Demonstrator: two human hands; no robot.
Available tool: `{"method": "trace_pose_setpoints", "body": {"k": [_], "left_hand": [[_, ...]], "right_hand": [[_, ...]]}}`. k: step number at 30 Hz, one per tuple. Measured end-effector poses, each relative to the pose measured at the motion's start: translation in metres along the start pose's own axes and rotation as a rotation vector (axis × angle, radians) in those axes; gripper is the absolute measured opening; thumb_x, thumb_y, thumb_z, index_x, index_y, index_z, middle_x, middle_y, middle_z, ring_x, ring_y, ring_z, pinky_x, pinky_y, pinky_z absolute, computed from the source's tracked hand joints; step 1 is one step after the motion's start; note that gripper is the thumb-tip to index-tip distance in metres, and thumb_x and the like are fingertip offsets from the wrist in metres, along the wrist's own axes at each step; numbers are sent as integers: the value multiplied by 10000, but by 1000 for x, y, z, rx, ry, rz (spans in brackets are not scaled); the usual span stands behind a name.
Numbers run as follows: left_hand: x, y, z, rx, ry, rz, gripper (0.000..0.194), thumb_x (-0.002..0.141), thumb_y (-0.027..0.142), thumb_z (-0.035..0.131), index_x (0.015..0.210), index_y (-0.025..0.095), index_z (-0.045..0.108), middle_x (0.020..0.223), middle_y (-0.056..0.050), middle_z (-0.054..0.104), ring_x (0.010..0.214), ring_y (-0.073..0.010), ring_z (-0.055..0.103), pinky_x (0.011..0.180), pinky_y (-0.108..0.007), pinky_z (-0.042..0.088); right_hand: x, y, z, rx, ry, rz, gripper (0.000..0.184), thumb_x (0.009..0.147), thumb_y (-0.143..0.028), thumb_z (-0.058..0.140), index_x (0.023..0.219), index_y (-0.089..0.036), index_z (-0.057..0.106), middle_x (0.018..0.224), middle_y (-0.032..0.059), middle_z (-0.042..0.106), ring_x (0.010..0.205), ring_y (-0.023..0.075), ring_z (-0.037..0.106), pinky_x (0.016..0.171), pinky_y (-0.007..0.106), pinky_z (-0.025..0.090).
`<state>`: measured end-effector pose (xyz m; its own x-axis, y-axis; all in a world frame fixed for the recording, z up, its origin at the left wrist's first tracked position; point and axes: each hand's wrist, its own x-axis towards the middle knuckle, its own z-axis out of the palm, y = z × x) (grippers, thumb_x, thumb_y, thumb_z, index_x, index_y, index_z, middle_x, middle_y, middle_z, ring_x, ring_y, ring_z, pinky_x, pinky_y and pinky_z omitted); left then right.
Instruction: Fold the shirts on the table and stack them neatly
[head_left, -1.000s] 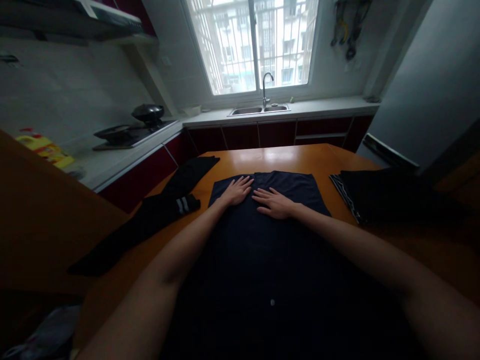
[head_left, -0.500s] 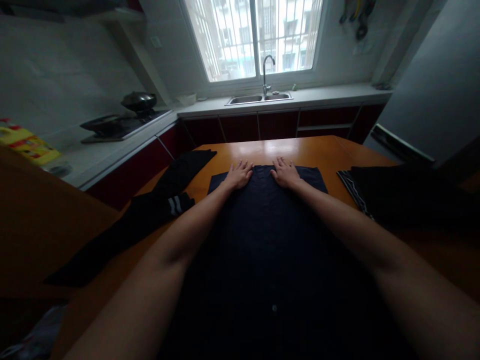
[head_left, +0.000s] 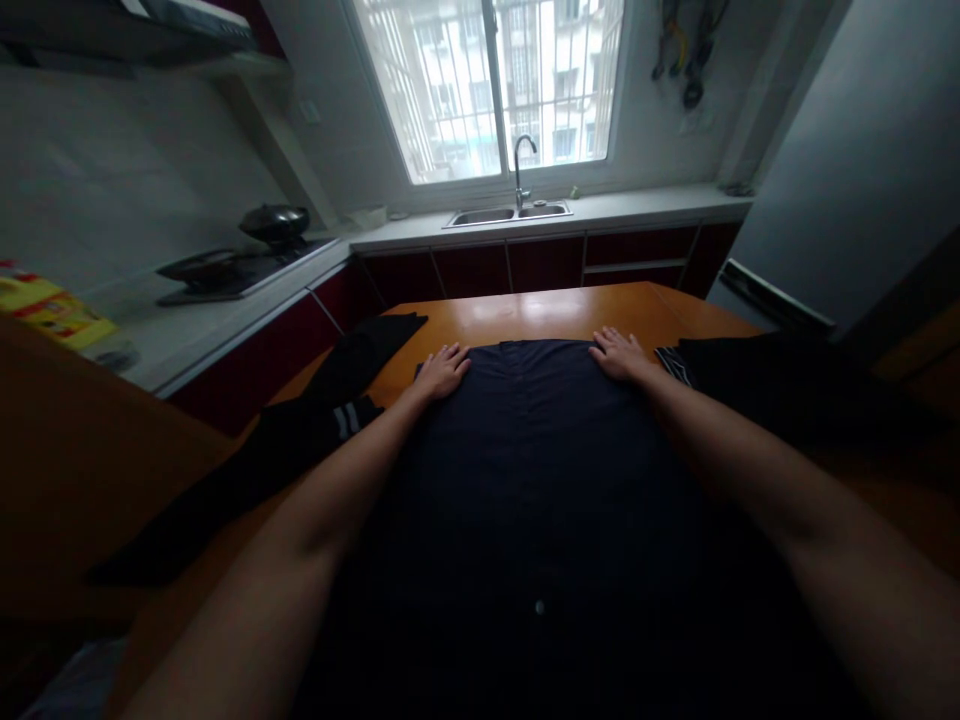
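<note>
A dark navy garment, probably a shirt since a small pale button shows near its lower middle, lies spread on the orange wooden table. My left hand rests flat on its far left corner, fingers out. On the far right corner lies my right hand, palm down with the fingers stretched. Neither hand grips the cloth. The near part of the garment fades into darkness.
Left of the garment lies a black piece of clothing with two grey stripes. Folded black clothing with white lines sits on the right. Beyond the table are a counter with a sink, a stove and a grey fridge.
My hands have slid apart over the far edge of the garment, left hand to the left and right hand to the right. The creases there look flatter. The camera view has shifted slightly.
</note>
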<state>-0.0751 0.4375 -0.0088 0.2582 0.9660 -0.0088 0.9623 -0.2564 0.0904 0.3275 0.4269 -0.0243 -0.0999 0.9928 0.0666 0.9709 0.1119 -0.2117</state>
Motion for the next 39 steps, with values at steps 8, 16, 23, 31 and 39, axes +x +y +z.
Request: {"method": "trace_pose_setpoints", "body": {"k": [8,16,23,31,39], "left_hand": [[-24,54,-6,-4,118,45,585,1067,439,233,1566,165,367,1657,-131,294,1551,-308,192,1240,-543,154],[-112,127,-11,-57,-82,247,537,1046,376,312,1565,243,344,1663,-101,290,1548,-304,203,1218,-598,176],[-209,150,-23,-68,-198,100,610,1039,445,292,1591,187,273,1670,-143,251,1551,-337,175,1214,-623,140],[-306,170,-22,-106,-217,43,737,1004,620,271,1624,230,197,1688,-126,191,1550,-384,140,1173,-685,204],[-350,186,-7,-30,-50,5,663,1026,543,332,1598,210,302,1654,-139,296,1533,-376,220,1203,-593,238]], "right_hand": [[-49,-74,-3,-8,165,-53,595,1036,-321,316,1556,-32,332,1668,209,209,1552,299,160,1233,554,104],[-150,-171,-12,146,-78,-218,615,982,-257,393,1573,-104,315,1667,183,236,1549,297,191,1217,590,179],[-219,-188,-20,202,-183,-240,569,973,-192,393,1529,-70,391,1654,208,259,1545,308,204,1214,571,210],[-300,-189,-42,222,-251,-360,669,889,-105,465,1545,-38,357,1653,232,230,1551,310,177,1217,577,198],[-344,-187,-41,263,-284,-367,640,880,-88,457,1519,-75,427,1640,229,269,1545,308,201,1214,576,205]]}}
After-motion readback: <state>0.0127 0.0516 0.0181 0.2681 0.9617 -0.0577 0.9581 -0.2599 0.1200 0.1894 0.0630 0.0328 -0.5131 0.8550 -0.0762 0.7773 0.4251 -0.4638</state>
